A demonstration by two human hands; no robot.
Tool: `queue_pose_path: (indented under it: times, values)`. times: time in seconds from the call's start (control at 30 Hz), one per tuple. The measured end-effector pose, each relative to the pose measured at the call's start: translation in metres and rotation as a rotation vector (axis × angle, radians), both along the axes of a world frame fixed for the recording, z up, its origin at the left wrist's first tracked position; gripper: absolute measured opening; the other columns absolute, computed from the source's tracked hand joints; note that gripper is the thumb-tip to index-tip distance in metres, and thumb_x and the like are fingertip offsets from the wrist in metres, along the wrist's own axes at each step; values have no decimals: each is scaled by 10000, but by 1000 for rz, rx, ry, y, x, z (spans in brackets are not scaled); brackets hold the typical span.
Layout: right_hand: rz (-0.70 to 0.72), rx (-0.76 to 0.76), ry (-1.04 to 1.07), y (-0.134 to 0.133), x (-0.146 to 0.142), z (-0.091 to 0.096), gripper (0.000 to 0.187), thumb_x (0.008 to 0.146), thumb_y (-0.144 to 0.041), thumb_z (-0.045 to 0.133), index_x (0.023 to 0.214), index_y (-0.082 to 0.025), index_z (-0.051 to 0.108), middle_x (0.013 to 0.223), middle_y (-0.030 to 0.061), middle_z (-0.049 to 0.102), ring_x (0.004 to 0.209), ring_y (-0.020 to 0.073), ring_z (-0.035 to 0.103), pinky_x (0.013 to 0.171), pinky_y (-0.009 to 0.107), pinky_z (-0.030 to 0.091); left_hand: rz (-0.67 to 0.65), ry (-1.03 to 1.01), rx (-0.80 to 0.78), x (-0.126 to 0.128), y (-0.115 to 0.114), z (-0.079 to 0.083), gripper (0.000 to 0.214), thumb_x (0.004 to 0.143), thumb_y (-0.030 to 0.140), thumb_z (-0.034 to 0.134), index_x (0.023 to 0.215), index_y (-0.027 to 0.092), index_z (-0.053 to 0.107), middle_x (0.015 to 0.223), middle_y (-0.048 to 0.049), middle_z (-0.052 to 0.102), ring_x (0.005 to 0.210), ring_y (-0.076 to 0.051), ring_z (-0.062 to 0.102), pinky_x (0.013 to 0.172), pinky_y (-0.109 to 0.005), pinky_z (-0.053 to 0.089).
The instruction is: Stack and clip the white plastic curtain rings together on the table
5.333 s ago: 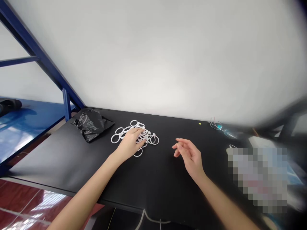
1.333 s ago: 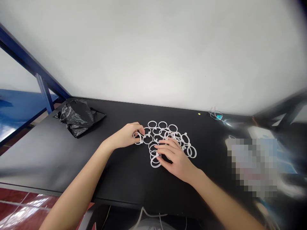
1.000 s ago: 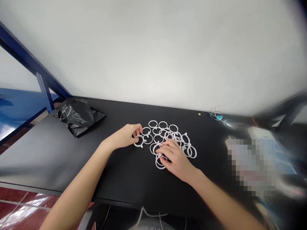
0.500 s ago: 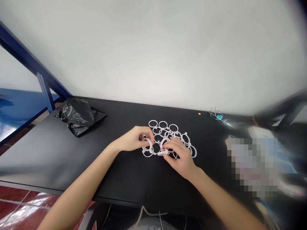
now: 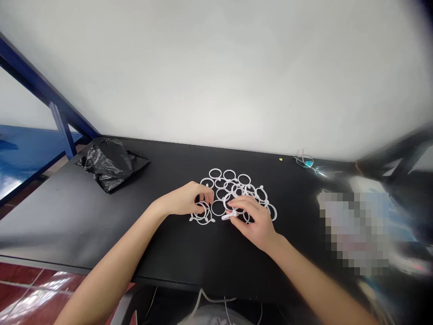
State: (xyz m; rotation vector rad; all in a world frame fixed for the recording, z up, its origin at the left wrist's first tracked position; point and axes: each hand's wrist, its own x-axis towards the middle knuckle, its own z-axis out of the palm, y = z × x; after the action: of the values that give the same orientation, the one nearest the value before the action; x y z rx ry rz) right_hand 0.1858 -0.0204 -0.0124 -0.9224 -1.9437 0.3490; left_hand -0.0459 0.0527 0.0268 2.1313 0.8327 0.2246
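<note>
Several white plastic rings (image 5: 233, 186) lie spread in a cluster on the black table (image 5: 169, 253). My left hand (image 5: 184, 199) is at the cluster's left edge, fingers pinched on a white ring (image 5: 202, 212) that rests on the tabletop. My right hand (image 5: 254, 220) sits at the cluster's near side, fingers curled and pinched on another white ring (image 5: 230, 214), its small tab sticking out to the left. The two hands are close together, a few centimetres apart.
A crumpled black plastic bag (image 5: 108, 163) lies at the table's back left. A blue metal frame (image 5: 57, 122) stands beyond it. Small clear items (image 5: 306, 161) rest near the back wall on the right. A blurred patch (image 5: 355, 230) covers the right side.
The ring cluster was gathered from the left to the table's middle and spread out. Over the last second both hands each picked a ring and drew closer together at the cluster's near-left edge.
</note>
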Motion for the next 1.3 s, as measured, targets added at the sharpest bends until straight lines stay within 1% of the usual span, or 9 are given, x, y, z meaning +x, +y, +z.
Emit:
queue_pose_path:
  times: [0.3,0.43,0.57,0.8,0.87,0.97,1.07,1.17,1.3]
  values:
    - [25,-3,55,0,0,3,248,828,-42,643,996,-224,639,962,66,712,887,207,694,772,367,597,43,-11,152,9,-8,2,247,654,8,572,792,188,670,809,13,652,765,-138,555,628,-221,400]
    - [-17,41,87,0,0,7,262,821,-23,635,995,-218,650,995,79,714,916,213,702,796,367,600,51,-227,204,13,-10,5,224,730,-3,599,786,189,699,816,-12,627,799,-144,559,661,-228,442]
    - [-29,61,122,-2,0,13,249,817,-37,654,998,-208,663,978,82,727,895,217,717,787,350,604,139,-492,288,19,-14,1,157,825,38,608,805,172,689,889,-43,645,832,-147,601,722,-255,494]
    - [-1,-47,260,-3,4,9,189,853,-71,619,971,-215,649,861,54,711,777,209,705,685,349,582,249,-633,676,34,-23,-14,70,838,117,686,867,160,639,825,-37,635,754,-138,603,693,-261,496]
    - [7,-71,300,-4,5,6,188,858,-69,605,961,-221,645,860,54,702,768,212,699,677,362,575,313,-610,627,36,-24,-14,98,830,173,716,855,158,623,805,-27,637,725,-131,600,676,-252,492]
    - [20,-104,332,-4,5,5,183,850,-74,617,952,-225,641,861,56,693,757,214,691,672,371,573,347,-527,375,37,-23,-12,81,838,182,697,824,161,620,778,-9,649,700,-120,608,660,-230,489]
    - [34,-99,302,-3,3,7,193,814,-97,686,956,-222,648,879,63,693,777,220,689,689,373,577,294,-468,206,36,-24,-10,77,801,121,684,832,163,629,782,1,655,728,-126,617,704,-239,494]
    - [79,-58,249,-3,0,11,254,768,-133,762,986,-214,660,904,73,698,808,222,686,717,370,579,234,-443,72,37,-25,-9,178,762,76,666,909,168,626,850,0,669,786,-134,632,760,-250,506]
    - [133,-44,210,-3,-6,13,283,758,-143,781,1006,-199,657,899,74,693,788,205,681,699,346,585,220,-442,35,42,-29,-9,224,753,72,631,954,167,608,846,5,653,769,-131,626,730,-241,511]
